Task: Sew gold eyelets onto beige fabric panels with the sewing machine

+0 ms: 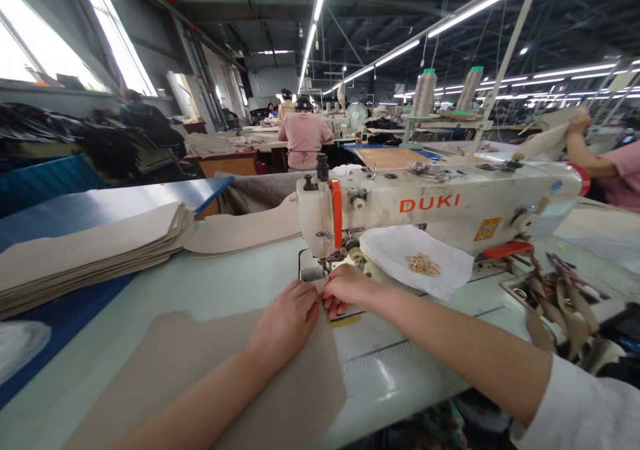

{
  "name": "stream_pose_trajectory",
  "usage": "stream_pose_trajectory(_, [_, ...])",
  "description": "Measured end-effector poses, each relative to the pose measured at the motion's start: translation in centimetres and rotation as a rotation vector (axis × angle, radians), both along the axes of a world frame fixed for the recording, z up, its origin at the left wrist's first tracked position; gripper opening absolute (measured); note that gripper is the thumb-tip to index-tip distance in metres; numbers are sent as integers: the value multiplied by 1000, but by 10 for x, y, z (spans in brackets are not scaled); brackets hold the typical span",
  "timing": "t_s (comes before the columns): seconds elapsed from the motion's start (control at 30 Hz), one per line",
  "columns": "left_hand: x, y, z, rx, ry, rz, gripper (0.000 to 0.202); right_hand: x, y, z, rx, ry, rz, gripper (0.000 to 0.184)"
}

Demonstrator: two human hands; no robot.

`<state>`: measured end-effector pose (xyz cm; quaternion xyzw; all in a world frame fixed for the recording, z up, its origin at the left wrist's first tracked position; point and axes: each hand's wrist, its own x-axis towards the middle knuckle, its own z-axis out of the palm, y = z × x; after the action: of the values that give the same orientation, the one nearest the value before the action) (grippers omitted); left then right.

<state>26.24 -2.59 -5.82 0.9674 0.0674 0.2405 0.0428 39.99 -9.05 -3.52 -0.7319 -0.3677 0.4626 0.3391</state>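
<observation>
A large beige fabric panel [200, 363] lies flat on the pale sewing table, its narrow end reaching toward the needle of a white DUKI sewing machine [370, 200]. Over that end rests my left hand [287, 320], fingers curled and closed on the panel close to the presser foot. My right hand [345, 287] is closed in a pinch just beside it, fingertips meeting at the panel's edge. Between the hands and the foot shows a small beige strip [315, 283]. What the right fingertips grip is mostly hidden.
Stacked beige panels [90, 257] lie at left, another pile [245, 227] behind the machine head. Small gold metal pieces [423, 264] sit on white cloth [385, 253]. Straps with rings [565, 303] are at right. Thread cones [425, 93] stand behind; a co-worker's arm [590, 150] holds fabric.
</observation>
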Motion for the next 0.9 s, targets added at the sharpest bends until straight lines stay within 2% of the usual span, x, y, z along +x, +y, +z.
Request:
stream_pose_trajectory(0.17, [2,-1,2,-41,36,19,19,2,-10,-2,98,-196,71,19])
stream_pose_trajectory(0.3, [1,0,2,-72,28,32,19,7,-43,-5,265,-460,130,16])
stream_pose_trajectory(0.37, [1,1,0,-91,21,34,19,10,-64,-6,366,-646,285,16])
stream_pose_trajectory(0.47, [2,2,-1,-105,10,32,19,12,-87,-7,550,-1116,684,19])
stream_pose_trajectory(0.53, [1,2,-2,-108,-3,29,19,11,-91,-9,630,-1279,795,19])
stream_pose_trajectory(0.63, [1,2,-1,-108,-2,29,18,7,-84,-16,697,-1337,806,12])
stream_pose_trajectory(0.8, [0,4,-1,-126,14,24,17,-1,-66,-29,784,-1333,597,9])
stream_pose_trajectory(0.9, [0,6,-3,-125,16,11,18,-4,-62,-32,791,-1311,601,5])
